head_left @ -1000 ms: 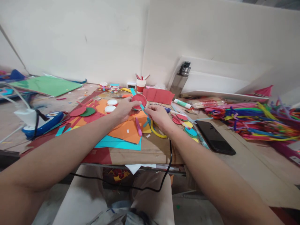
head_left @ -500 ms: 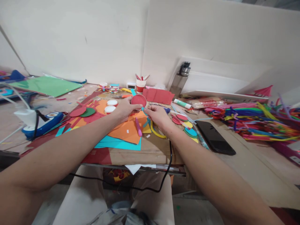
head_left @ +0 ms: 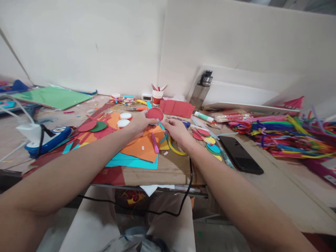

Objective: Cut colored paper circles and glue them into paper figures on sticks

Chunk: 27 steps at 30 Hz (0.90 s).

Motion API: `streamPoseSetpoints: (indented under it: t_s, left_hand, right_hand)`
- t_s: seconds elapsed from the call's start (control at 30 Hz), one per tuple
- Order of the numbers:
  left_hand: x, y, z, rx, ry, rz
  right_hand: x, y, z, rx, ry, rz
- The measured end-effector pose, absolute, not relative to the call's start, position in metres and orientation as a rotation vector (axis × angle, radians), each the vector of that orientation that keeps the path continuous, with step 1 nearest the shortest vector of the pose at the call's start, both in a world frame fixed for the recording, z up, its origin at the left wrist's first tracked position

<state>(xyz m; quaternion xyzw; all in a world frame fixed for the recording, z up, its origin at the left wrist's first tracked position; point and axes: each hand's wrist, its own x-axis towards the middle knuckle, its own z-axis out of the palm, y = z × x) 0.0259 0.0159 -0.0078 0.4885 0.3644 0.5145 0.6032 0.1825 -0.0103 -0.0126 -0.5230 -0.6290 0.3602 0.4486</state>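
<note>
My left hand (head_left: pixel 143 123) grips a small round red-topped paper piece (head_left: pixel 154 114) with a pale rim, its thumb at the near edge. A narrow light blue paper strip (head_left: pixel 161 125) runs from that near edge toward my right hand (head_left: pixel 176 129), whose thumb and forefinger are pinched on it. Another blue end (head_left: pixel 149 104) sticks up at the far side of the round piece. Below the hands lie a pink marker (head_left: pixel 155 142), orange paper (head_left: pixel 139 148) and a yellow curved handle (head_left: pixel 178 151). Two white-rimmed round pieces (head_left: pixel 123 123) stand left of my left hand.
A paper cup of pens (head_left: pixel 157 96) and red paper cards (head_left: pixel 177 108) stand behind. To the right are a glue stick (head_left: pixel 204 116), coloured paper discs (head_left: pixel 213 148), a black phone (head_left: pixel 240 154) and pipe cleaners (head_left: pixel 283 129). A black cable (head_left: pixel 191 175) hangs over the table edge.
Both hands stay almost in place. The round piece and the blue strip have shifted only slightly, and the left thumb has slid a little left along the rim.
</note>
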Motion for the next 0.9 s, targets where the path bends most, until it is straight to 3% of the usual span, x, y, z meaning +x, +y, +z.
streamPoseSetpoints:
  t_s: [0.73, 0.9]
  left_hand:
    - [0.025, 0.015, -0.008, 1.165, 0.71, 1.089]
    - [0.016, 0.02, -0.001, 1.074, 0.777, 1.191]
  right_hand:
    - [0.184, -0.011, -0.004, -1.078, -1.307, 1.112]
    - [0.221, -0.002, 0.012, -1.265, -1.35, 0.716]
